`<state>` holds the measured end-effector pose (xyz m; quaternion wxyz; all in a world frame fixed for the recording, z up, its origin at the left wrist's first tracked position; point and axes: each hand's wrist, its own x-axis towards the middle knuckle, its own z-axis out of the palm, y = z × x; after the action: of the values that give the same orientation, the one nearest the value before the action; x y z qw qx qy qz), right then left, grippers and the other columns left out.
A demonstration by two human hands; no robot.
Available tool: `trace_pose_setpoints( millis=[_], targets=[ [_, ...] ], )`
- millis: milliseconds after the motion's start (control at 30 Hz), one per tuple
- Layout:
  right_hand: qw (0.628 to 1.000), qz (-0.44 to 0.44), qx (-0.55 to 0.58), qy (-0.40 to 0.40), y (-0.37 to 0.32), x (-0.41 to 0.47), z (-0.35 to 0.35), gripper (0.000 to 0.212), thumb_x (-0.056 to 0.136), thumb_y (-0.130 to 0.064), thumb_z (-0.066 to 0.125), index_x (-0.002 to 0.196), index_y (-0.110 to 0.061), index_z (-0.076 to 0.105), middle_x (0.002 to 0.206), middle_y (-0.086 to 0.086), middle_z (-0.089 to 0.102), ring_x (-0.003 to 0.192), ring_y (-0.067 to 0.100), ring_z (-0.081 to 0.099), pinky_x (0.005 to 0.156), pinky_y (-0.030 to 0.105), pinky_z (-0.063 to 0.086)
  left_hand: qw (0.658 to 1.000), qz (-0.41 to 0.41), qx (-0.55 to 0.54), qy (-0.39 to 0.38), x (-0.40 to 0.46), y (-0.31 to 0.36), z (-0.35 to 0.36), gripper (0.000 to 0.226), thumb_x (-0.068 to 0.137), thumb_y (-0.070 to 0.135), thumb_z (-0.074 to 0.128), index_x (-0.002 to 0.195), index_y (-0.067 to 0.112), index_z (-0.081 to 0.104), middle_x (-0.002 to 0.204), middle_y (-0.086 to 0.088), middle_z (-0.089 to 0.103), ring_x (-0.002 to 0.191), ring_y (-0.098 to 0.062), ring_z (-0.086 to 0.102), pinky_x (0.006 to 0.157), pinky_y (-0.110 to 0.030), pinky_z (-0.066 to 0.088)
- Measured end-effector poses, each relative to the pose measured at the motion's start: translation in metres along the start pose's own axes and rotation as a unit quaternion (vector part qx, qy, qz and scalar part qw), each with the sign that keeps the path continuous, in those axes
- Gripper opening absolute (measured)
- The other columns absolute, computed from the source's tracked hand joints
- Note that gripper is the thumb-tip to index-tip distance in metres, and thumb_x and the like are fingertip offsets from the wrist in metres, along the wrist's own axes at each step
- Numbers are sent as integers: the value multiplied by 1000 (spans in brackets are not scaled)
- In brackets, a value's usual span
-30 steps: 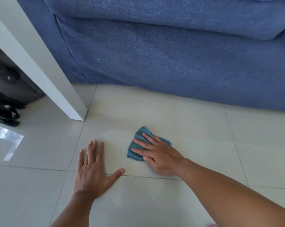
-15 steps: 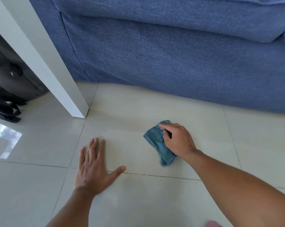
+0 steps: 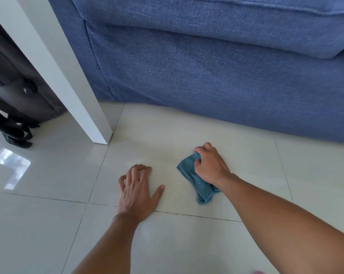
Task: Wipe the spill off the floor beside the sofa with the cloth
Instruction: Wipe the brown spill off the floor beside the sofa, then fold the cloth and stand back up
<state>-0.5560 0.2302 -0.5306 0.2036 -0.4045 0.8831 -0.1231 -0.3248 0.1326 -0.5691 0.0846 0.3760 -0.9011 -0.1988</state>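
A teal cloth (image 3: 198, 184) lies bunched on the pale floor tiles (image 3: 246, 175), just in front of the blue sofa (image 3: 206, 76). My right hand (image 3: 210, 165) grips its upper end, fingers curled into the fabric; the lower end trails toward me. My left hand (image 3: 137, 188) rests on the floor to the left of the cloth, palm down, fingers bent and thumb spread, holding nothing. A faint dull smear (image 3: 163, 159) shows on the tile between the two hands; no clear puddle can be made out.
A white table leg (image 3: 72, 91) slants down to the floor at the left, close to the sofa's corner. Behind it stands a dark bag with black straps (image 3: 14, 107). Glossy tiles with grout lines stretch left and toward me.
My right hand went from pressing flat on the cloth to gripping it bunched, and shifted it right and a little toward the sofa. My left fingers curled up from flat.
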Motion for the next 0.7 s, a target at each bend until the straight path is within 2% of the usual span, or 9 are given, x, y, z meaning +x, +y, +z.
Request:
trace_pose_setpoints(
  millis=[133, 233, 300, 367, 433, 500, 567, 633, 700],
  targets=[
    [999, -7, -24, 35, 4, 1, 0, 28, 95, -20, 49, 120, -21, 63, 115, -5, 52, 111, 19, 43, 98, 32, 39, 1000, 22, -4, -3, 16, 18, 8, 51, 92, 55, 49, 130, 22, 54, 129, 2, 48, 126, -22, 41, 105, -43, 30],
    [996, -28, -46, 75, 8, -1, -2, 18, 90, -21, 53, 99, -29, 67, 99, -13, 52, 103, 18, 35, 89, 31, 29, 999, 31, -11, -22, 30, 37, 13, 52, 95, 54, 46, 137, 23, 50, 133, 1, 46, 126, -21, 40, 103, -40, 29],
    [994, -61, -15, 90, 11, -4, -4, 15, 86, -19, 58, 89, -30, 67, 92, -15, 51, 103, 16, 35, 89, 30, 26, 998, 34, -15, -44, 41, 51, 15, 55, 95, 55, 45, 141, 24, 45, 135, 1, 42, 125, -22, 39, 102, -39, 30],
    [991, -91, 52, 83, 15, -8, -6, 13, 84, -16, 61, 85, -27, 67, 89, -13, 50, 99, 14, 42, 89, 28, 33, 997, 24, -18, -76, 50, 64, 18, 51, 95, 53, 46, 139, 26, 47, 135, 1, 39, 124, -23, 38, 101, -39, 30],
    [985, -97, 125, 68, 18, -11, -11, 12, 84, -18, 60, 84, -29, 65, 90, -11, 50, 88, 11, 52, 79, 25, 45, 994, 8, -42, -100, 59, 75, 19, 35, 95, 46, 50, 123, 27, 58, 128, 3, 43, 121, -23, 38, 97, -37, 30],
    [982, -94, 152, 62, 23, -10, -18, 10, 85, -21, 61, 85, -31, 64, 91, -11, 51, 83, 9, 56, 71, 19, 47, 988, -14, -97, -120, 67, 83, 16, 15, 95, 37, 52, 95, 27, 63, 108, 7, 54, 112, -22, 44, 88, -35, 30],
    [981, -65, 174, 55, 30, -5, -28, 8, 86, -23, 66, 86, -31, 68, 90, -12, 58, 81, 8, 60, 70, 18, 48, 966, -68, -215, -129, 73, 87, 9, 18, 94, 32, 55, 76, 27, 57, 82, 9, 59, 90, -20, 54, 76, -33, 35],
    [978, -15, 207, 24, 36, 2, -38, 5, 85, -24, 72, 84, -28, 71, 83, -8, 69, 72, 9, 64, 70, 28, 53, 931, -121, -323, -122, 82, 85, 1, 19, 94, 31, 59, 77, 25, 59, 73, 8, 60, 72, -16, 56, 66, -29, 40],
    [973, 17, 232, 3, 38, 9, -46, 6, 83, -21, 77, 79, -24, 73, 76, -4, 73, 65, 9, 64, 69, 31, 54, 909, -139, -376, -114, 89, 83, -7, 21, 96, 32, 60, 82, 17, 62, 74, 4, 61, 68, -15, 53, 65, -29, 42]
  ],
)
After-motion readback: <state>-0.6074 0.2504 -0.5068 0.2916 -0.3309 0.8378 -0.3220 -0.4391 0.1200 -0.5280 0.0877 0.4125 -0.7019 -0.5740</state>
